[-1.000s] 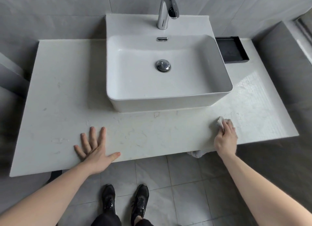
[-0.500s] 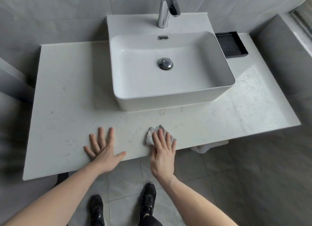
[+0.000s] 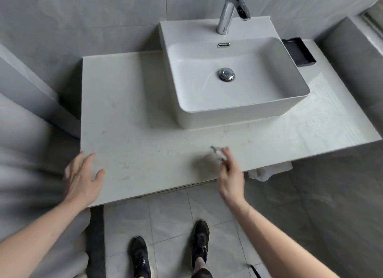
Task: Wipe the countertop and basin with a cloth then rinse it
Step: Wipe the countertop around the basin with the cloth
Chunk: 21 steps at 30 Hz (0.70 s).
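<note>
On the front strip of the pale countertop (image 3: 145,116), the right hand (image 3: 230,174) is smeared by motion blur, and a small light scrap of the cloth (image 3: 215,150) shows just past its fingertips, low over the stone near the front edge. Whether the fingers really grasp the cloth or only lie against it I cannot tell — the blur hides the grip. The left hand (image 3: 83,178) lies flat at the left front corner of the countertop, fingers straight and a little spread, holding nothing. Behind both hands stands the white rectangular basin (image 3: 209,120) on top of the counter, with a chrome drain plug (image 3: 226,74) in its bottom and a chrome tap (image 3: 228,12) at its back edge. A black tray (image 3: 300,53) sits just beside the basin on the right, against the wall. Under the right part of the counter edge a white towel (image 3: 267,172) hangs partly in view. Below, on the grey tiled floor (image 3: 170,219), two black shoes (image 3: 200,240) point toward the counter — one under each arm.
</note>
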{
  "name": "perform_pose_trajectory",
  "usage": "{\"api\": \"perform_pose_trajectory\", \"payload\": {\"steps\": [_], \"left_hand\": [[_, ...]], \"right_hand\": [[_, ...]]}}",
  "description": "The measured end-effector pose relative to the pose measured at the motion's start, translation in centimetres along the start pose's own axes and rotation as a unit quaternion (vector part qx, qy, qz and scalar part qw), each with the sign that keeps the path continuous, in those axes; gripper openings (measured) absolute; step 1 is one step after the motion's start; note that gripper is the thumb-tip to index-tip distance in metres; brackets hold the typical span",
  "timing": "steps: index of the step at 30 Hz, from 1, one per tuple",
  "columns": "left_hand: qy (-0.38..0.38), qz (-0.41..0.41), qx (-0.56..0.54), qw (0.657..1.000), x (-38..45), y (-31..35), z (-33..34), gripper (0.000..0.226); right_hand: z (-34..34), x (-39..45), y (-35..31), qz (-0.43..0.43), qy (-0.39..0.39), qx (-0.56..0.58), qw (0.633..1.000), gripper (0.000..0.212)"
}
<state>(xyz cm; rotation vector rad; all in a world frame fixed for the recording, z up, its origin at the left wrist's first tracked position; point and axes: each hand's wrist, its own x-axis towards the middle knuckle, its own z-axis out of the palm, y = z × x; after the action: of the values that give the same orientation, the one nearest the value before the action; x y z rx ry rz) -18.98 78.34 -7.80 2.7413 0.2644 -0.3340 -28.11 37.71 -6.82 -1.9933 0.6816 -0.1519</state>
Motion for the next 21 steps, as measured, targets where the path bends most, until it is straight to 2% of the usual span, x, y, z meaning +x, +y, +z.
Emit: {"api": "perform_pose_trajectory", "payload": {"steps": [3,5,8,10,14,18,21], "left_hand": [[-0.006,-0.055,-0.021,0.998,1.1,-3.0,-0.7,0.081],[-0.014,-0.089,-0.063,0.994,1.7,-4.3,-0.5,0.083],[-0.057,-0.135,-0.147,0.978,2.2,-5.2,1.1,0.068],[-0.055,-0.145,-0.193,0.969,2.0,-5.3,2.5,0.063],[0.022,-0.188,-0.252,0.949,1.3,-4.4,4.0,0.054],[0.038,-0.169,-0.28,0.944,1.3,-4.5,3.9,0.058],[0.034,-0.189,-0.325,0.926,1.1,-4.7,3.7,0.053]], "right_hand": [[-3.2,3.1,1.4,0.023,0.06,-0.072,0.995,0.049],[-3.7,4.5,2.9,0.036,0.068,-0.139,0.987,0.049],[-1.5,4.0,4.9,0.021,0.028,-0.241,0.97,0.05],[1.5,2.2,5.4,0.009,0.027,-0.284,0.958,0.053],[8.2,-2.9,2.9,-0.034,0.029,-0.283,0.958,0.056],[14.8,-7.9,0.0,-0.117,-0.036,-0.263,0.957,0.062],[19.1,-11.1,-2.1,-0.171,-0.089,-0.24,0.952,0.071]]}}
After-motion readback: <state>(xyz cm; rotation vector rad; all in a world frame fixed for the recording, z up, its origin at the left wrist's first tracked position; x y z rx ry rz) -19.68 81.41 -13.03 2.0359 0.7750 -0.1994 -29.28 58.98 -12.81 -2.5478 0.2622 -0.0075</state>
